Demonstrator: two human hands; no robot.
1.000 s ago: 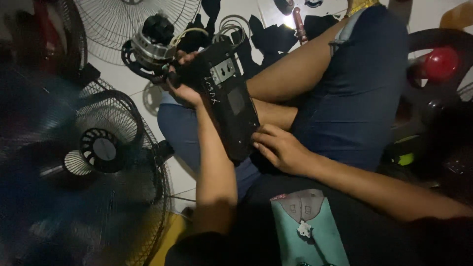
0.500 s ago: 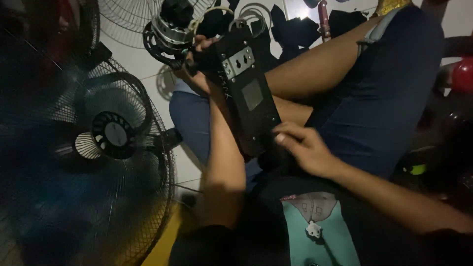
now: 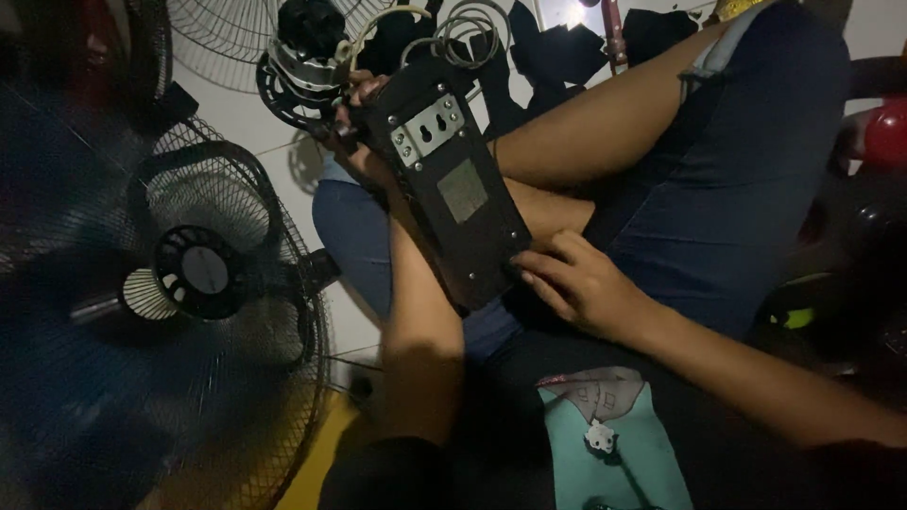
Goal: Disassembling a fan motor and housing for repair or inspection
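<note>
Your right hand [image 3: 581,283] has slid to the black fan base [image 3: 453,179] on your lap, fingers flat; left hand [image 3: 364,132] grips its top (motor [image 3: 302,52] behind, fan guard [image 3: 203,269] alongside).

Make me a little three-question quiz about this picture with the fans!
1. True or false: the left hand grips the top end of the black panel.
2. Where does the right hand rest? A) on the panel's lower end B) on the fan grille C) on the motor
3. What lies on the floor to the person's left?

Key: 1 true. 2 A. 3 A fan grille.
</note>
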